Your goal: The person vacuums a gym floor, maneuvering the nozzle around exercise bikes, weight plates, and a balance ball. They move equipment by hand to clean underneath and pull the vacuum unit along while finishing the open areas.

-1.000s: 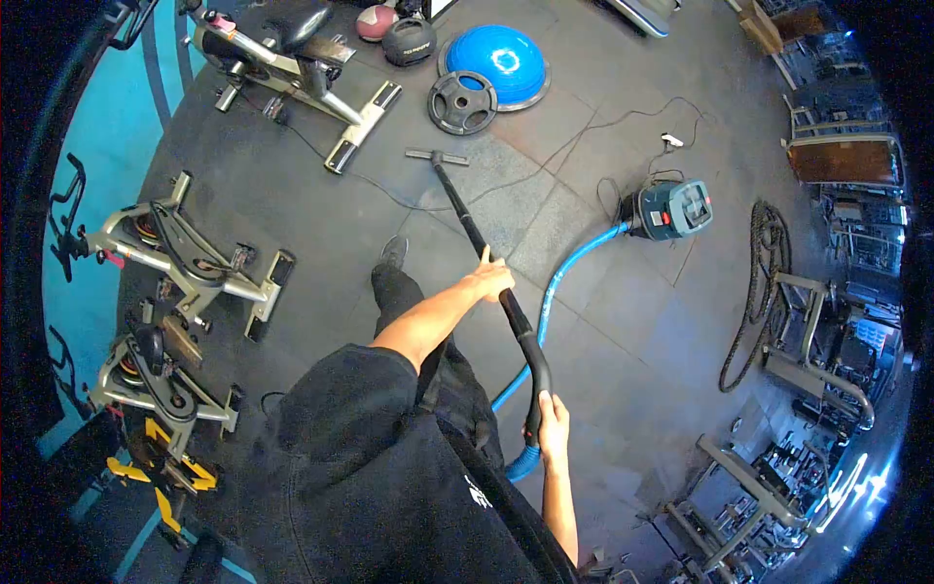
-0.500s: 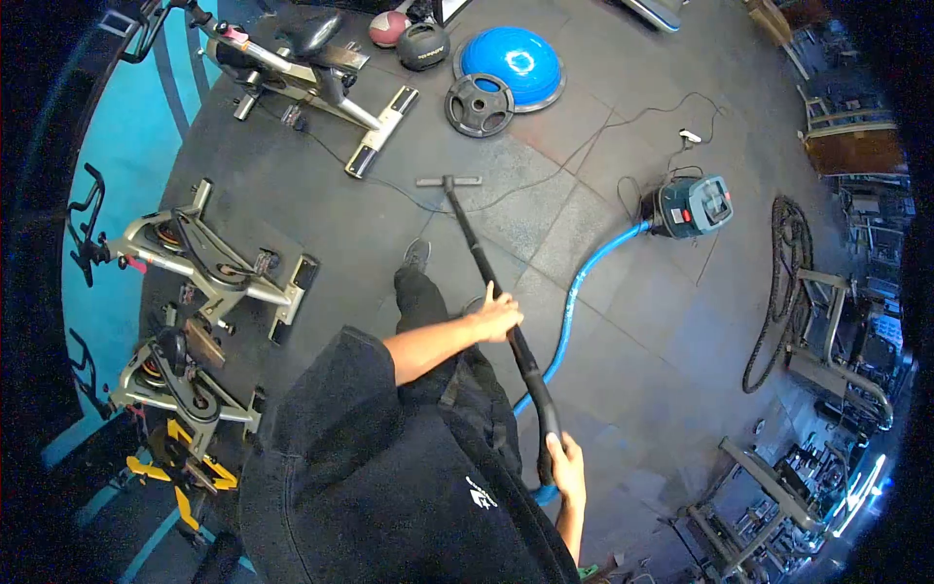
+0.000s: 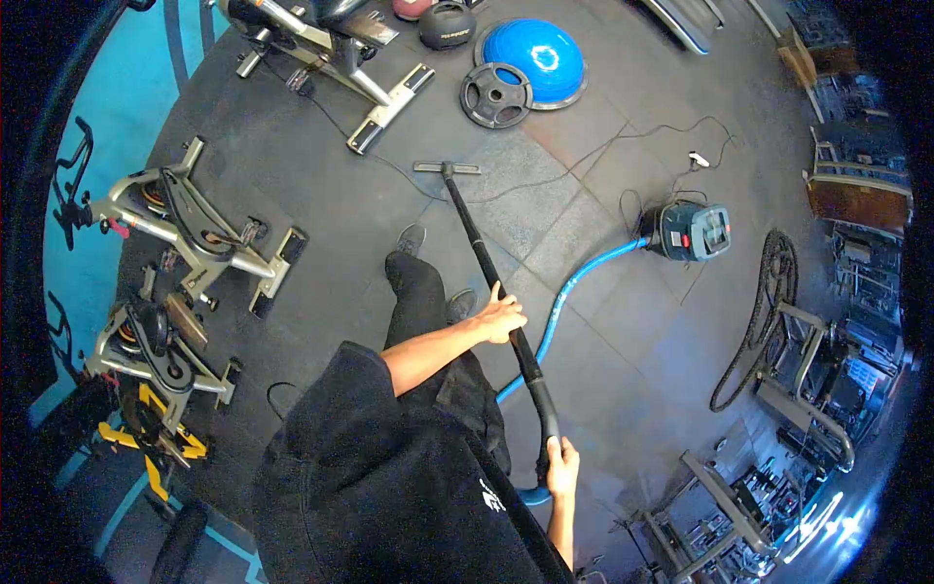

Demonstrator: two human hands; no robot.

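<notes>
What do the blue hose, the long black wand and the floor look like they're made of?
The blue hose looks like flexible plastic: it curves loosely across the floor. The black wand, gripped by both hands, seems rigid plastic or painted metal; straight, faintly shiny. The floor appears to be matte dark rubber tiles, with visible square seams.

Left hand point(image 3: 503, 318) grips vacuum wand point(image 3: 484, 255) mid-shaft; right hand point(image 3: 561, 464) holds its bent handle end. Floor nozzle point(image 3: 447, 167) on dark mat, blue hose point(image 3: 572, 283) runs to canister vac point(image 3: 692, 231).

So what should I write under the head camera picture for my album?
Both hands grip a black vacuum wand, left hand mid-tube, right hand at the handle, on a gym floor.
</notes>
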